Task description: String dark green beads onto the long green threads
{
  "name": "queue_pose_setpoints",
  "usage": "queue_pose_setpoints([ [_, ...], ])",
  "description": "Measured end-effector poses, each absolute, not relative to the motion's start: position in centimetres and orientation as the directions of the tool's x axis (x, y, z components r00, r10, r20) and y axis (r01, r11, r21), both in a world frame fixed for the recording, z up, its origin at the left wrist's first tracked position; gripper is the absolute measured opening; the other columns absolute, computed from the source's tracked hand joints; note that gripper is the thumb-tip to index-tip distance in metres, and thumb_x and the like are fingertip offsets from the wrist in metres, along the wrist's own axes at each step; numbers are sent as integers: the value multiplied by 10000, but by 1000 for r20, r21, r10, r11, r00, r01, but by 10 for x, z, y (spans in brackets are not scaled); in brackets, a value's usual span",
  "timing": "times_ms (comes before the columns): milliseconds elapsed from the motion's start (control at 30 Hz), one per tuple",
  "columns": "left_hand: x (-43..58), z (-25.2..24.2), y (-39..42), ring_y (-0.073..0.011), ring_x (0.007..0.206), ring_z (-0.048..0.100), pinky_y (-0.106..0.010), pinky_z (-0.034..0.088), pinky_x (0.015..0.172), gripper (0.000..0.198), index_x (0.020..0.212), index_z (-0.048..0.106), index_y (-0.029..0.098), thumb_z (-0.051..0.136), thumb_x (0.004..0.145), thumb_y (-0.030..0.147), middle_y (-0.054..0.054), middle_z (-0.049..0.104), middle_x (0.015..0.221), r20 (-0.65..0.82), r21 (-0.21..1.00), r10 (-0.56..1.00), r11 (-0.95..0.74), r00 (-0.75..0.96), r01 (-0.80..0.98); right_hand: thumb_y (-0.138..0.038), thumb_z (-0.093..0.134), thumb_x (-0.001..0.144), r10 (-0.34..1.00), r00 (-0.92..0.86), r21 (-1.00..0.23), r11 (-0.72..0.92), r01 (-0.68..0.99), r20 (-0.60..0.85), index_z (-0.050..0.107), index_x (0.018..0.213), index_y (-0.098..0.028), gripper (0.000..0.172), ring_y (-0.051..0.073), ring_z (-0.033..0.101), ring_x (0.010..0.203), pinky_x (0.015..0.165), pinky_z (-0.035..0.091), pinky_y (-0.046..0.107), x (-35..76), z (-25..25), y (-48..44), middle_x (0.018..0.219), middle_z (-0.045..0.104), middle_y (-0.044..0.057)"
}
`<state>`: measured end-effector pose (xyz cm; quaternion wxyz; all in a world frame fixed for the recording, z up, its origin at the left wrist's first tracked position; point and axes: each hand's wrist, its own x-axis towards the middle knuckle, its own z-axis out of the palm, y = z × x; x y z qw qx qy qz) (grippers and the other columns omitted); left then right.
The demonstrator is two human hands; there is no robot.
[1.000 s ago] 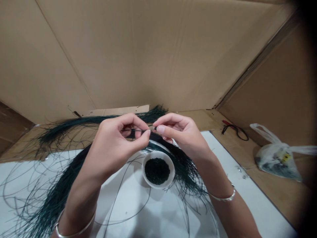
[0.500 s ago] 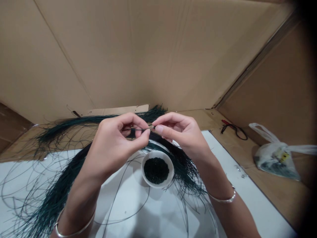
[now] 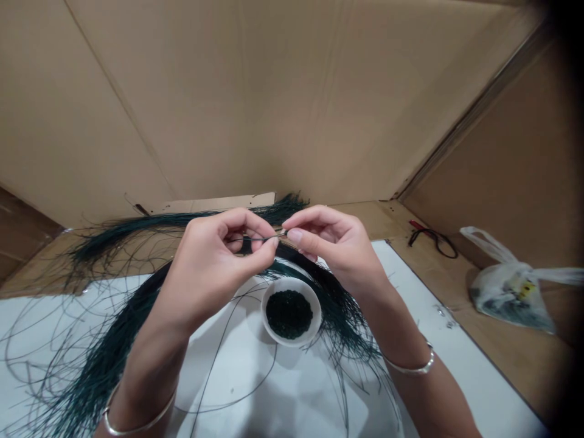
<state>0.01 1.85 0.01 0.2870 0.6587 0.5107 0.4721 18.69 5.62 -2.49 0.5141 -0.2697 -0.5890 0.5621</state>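
Note:
My left hand (image 3: pixel 223 249) pinches a thin dark strand (image 3: pixel 244 239) between thumb and forefinger. Close by on the right, my right hand (image 3: pixel 331 240) has its thumb and fingertips together on a tiny dark bead (image 3: pixel 285 232) at the strand's end; the exact contact is too small to make out. Below both hands stands a small white bowl (image 3: pixel 269 331) filled with dark green beads (image 3: pixel 289 313). Behind and around the bowl curves a large bundle of dark green strands (image 3: pixel 118 328), partly hidden by my hands and forearms.
Another strand bundle (image 3: pixel 137 234) lies along the cardboard wall (image 3: pixel 274 109) at the back. On the cardboard to the right are a dark cord with a red end (image 3: pixel 435 240) and a tied clear plastic bag (image 3: pixel 511 295). Loose strands trail over the white board (image 3: pixel 219 395).
Both hands keep almost the same pose, fingertips together at the strand. The whole view has shifted very slightly; nothing has visibly been let go.

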Motion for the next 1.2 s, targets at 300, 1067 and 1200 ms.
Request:
queue_pose_setpoints([
  [300,3,-1,19,-19,521,487,-51,341,447,35,746,752,197,779,745,174,51,585,596,323,893,946,-315,29,323,-193,844,835,876,-387,-925,149,-349,287,808,895,-233,81,49,558,629,554,451,153,188,-32,59,789,701,-31],
  [1067,3,0,21,-49,587,578,-89,442,511,75,753,744,177,817,737,192,21,664,687,232,947,971,-239,60,214,-223,887,776,892,-360,-934,157,-321,274,817,860,-223,110,78,586,620,595,517,201,189,-29,57,773,719,-17],
  [1200,2,-1,20,-65,595,556,-122,428,509,83,787,733,184,793,797,241,16,654,700,273,921,959,-283,72,270,-239,895,764,899,-336,-939,184,-292,281,815,852,-226,119,103,647,673,671,579,232,189,-26,55,789,742,-12],
])
